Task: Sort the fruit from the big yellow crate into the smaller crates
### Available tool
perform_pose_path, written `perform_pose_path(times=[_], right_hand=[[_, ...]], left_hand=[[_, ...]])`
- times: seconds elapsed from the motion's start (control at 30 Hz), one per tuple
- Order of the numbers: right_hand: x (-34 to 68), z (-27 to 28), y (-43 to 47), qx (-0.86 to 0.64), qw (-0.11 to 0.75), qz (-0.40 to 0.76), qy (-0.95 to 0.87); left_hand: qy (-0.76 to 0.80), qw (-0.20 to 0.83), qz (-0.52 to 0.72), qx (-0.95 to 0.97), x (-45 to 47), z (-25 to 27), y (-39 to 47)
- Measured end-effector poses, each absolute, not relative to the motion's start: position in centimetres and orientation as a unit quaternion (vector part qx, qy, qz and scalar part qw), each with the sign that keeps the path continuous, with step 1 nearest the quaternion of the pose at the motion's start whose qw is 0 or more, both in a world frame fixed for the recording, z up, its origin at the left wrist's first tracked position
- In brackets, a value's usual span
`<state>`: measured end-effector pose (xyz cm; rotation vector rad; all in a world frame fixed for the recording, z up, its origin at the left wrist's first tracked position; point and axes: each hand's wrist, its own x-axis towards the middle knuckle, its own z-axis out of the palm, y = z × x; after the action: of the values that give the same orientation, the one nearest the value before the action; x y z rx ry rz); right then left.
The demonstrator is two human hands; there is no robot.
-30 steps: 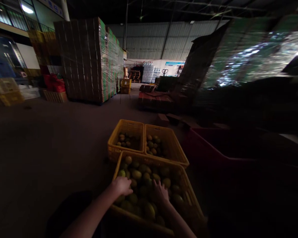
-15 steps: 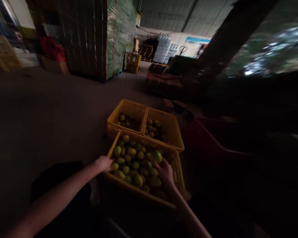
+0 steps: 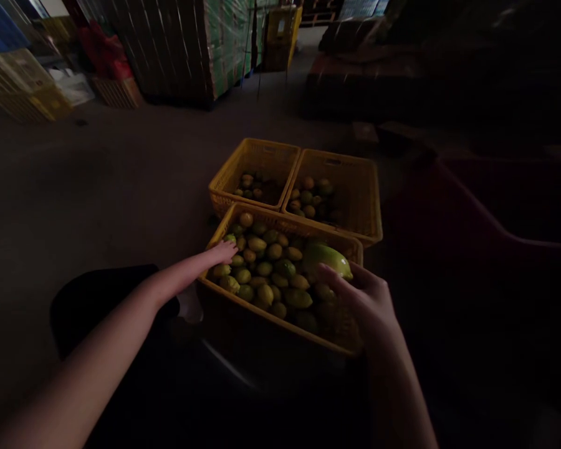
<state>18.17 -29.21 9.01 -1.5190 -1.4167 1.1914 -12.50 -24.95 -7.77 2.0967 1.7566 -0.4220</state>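
The left arm [image 3: 121, 337] is outstretched, left hand [image 3: 224, 251] palm down with fingers [image 3: 230, 246] extended; the right forearm [image 3: 395, 368] is bent inward, right hand [image 3: 369, 293] curled in a grip.

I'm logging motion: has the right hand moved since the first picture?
Yes, rightward: against the front crate, the right hand went from near its middle toward its right rim, holding a green fruit.

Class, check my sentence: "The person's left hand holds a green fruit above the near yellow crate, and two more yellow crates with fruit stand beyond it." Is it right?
Not quite: the head view shows the right hand holding the green fruit above the near yellow crate. Two more yellow crates with fruit do stand beyond it.
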Motion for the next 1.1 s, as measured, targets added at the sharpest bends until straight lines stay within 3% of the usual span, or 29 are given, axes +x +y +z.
perform_pose_path(times=[0.27, 0.53, 0.67, 0.8, 0.93, 1.0, 1.1], right_hand=[[21.0, 9.4, -29.5, -0.602, 0.452, 0.465, -0.465], [22.9, 8.1, -30.5, -0.606, 0.491, 0.454, -0.431], [22.7, 7.3, -29.8, -0.582, 0.505, 0.527, -0.359], [21.3, 7.3, -29.4, -0.506, 0.574, 0.592, -0.251], [19.5, 7.8, -30.0, -0.464, 0.593, 0.594, -0.284], [18.4, 7.9, -30.2, -0.431, 0.590, 0.612, -0.303], [16.3, 7.5, -30.1, -0.383, 0.596, 0.639, -0.300]], left_hand=[[0.686, 0.149, -0.083, 0.707, -9.4, -10.1, -21.0], [0.699, 0.243, 0.000, 0.673, -5.1, -11.4, -18.2], [0.724, 0.288, 0.079, 0.622, -3.6, -10.9, -19.5], [0.716, 0.378, 0.159, 0.564, -4.1, -7.3, -20.5], [0.635, 0.518, 0.237, 0.522, -5.2, -0.8, -22.6], [0.535, 0.682, 0.337, 0.369, -5.6, 2.5, -24.3], [0.451, 0.758, 0.436, 0.177, -5.8, 5.7, -26.7]])
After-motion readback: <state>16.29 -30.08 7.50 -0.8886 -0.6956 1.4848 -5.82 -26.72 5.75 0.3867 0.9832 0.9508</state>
